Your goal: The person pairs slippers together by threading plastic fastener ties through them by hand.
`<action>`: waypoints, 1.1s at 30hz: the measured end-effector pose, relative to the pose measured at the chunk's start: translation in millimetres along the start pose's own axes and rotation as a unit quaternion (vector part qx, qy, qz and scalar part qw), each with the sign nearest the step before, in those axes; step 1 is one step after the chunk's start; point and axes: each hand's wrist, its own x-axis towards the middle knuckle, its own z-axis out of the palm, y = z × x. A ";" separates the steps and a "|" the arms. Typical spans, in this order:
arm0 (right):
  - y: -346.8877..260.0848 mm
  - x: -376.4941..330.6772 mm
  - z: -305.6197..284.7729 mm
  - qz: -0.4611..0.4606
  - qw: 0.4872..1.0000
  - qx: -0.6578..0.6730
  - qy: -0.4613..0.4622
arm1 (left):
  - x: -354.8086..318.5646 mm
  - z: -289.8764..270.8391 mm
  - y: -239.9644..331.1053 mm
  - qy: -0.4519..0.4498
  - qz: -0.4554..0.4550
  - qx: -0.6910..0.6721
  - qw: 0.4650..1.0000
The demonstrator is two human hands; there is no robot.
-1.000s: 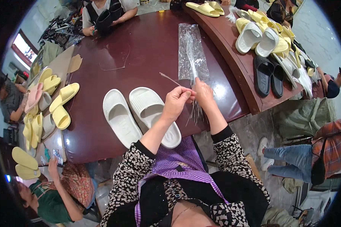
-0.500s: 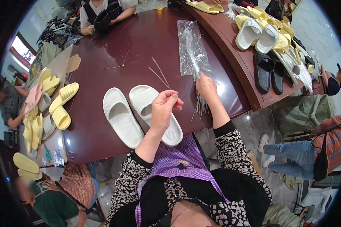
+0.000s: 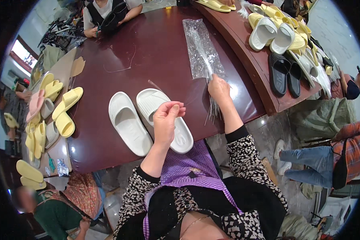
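A pair of white slide sandals lies side by side on the dark red table: the left slide [image 3: 124, 136] in full view, the right slide [image 3: 183, 138] partly covered. Above the right slide, my left hand [image 3: 165, 122] is closed in a pinch on a thin strand, of which a short length shows beyond the fingers. My right hand [image 3: 220, 91] is closed round a bundle of thin clear strands [image 3: 213, 112]. The bundle's far end runs into a clear plastic bag [image 3: 198, 44], and its loose ends fan out below my hand.
Yellow, pink and grey slides [image 3: 64, 106] crowd the table's left side. On the raised right ledge [image 3: 264, 90] are black slides [image 3: 279, 74] and a pile of white and yellow ones [image 3: 264, 34]. A loose strand [image 3: 120, 71] lies mid-table. Across it, a person [image 3: 108, 16] holds dark footwear.
My left hand has drawn slightly left and turned, and the strand in it now shows less. My right hand stays on the bundle, whose bag has shifted slightly left.
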 end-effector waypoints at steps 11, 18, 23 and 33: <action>11.0 -1.2 -6.6 -0.050 0.998 0.003 0.033 | -7.0 -18.0 19.4 0.059 0.084 0.012 0.995; 10.6 1.2 -6.8 -0.013 1.000 0.006 0.005 | -9.2 -11.6 24.8 0.057 0.119 -0.039 0.990; 11.3 2.3 -4.8 -0.009 1.000 0.007 0.020 | -15.4 -17.8 30.3 0.080 0.164 -0.030 0.983; 8.5 1.9 -11.7 0.018 1.000 0.023 -0.012 | -25.1 -42.6 32.4 0.134 0.229 0.024 0.964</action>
